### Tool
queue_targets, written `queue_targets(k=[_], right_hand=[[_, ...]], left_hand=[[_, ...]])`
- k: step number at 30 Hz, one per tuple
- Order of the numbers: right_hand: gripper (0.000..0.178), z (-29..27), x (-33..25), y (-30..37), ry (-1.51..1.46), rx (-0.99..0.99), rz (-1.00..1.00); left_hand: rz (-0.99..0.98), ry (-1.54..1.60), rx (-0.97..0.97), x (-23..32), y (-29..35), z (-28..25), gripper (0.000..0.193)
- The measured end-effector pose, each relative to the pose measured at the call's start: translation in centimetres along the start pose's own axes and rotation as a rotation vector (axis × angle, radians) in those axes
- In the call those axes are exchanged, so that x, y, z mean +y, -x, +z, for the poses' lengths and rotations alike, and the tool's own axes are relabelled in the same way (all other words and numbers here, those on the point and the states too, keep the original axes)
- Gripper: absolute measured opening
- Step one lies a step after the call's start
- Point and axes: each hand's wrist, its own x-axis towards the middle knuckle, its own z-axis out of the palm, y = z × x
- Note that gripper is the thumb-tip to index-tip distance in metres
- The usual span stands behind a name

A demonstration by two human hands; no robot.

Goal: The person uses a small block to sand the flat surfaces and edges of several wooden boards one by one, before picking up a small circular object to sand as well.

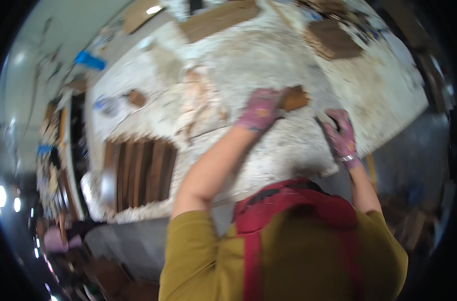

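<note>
My left hand (260, 109), in a pinkish-purple work glove, reaches over the white-covered table. Its fingers are closed on a small brown piece (294, 98) with a ragged right edge; motion blur hides its exact kind. To the right, my right hand (341, 134), gloved alike, is at the edge of the white covering (293, 145). Its thumb and fingers curve apart with a gap between them. A thin dark edge runs beside the thumb, too blurred to name. Left of my left arm, several dark brown slats (140, 173) lie side by side on the table.
A crumpled pale cloth (201, 103) lies mid-table. Farther off are a brown board (218, 20), a brown stack (334, 39) at the far right and a blue object (90, 60) at the far left. Another person (58, 238) is at the lower left.
</note>
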Motion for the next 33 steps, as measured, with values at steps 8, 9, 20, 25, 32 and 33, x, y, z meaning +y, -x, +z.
queue_targets(k=[8, 9, 20, 25, 32, 33], right_hand=[[0.031, -1.3, 0.0, -1.3, -0.125, -0.065, -0.167], [0.031, -1.5, 0.5, -1.6, -0.152, -0.067, -0.156], [0.032, -0.6, 0.7, -1.8, -0.331, -0.167, -0.149], [0.030, -1.4, -1.3, -3.0, -0.262, -0.183, -0.107], [0.033, 0.3, 0.8, -5.3, -0.494, -0.227, 0.342], [0.034, 1.3, 0.9, -6.0, -0.463, -0.225, 0.314]], left_hand=[[0.000, -0.095, 0.266, 2.5, 3.9, -0.8, 0.040], [-0.014, -0.012, 0.295, 3.6, 5.9, -3.1, 0.041], [-0.640, -0.908, 0.664, 5.3, 31.2, -23.4, 0.053], [-0.750, -0.715, 0.473, 3.0, 32.7, -21.3, 0.037], [-0.358, -0.179, 0.485, 5.5, 17.5, -12.2, 0.043], [-0.245, -0.083, 0.404, 4.9, 14.7, -9.7, 0.045]])
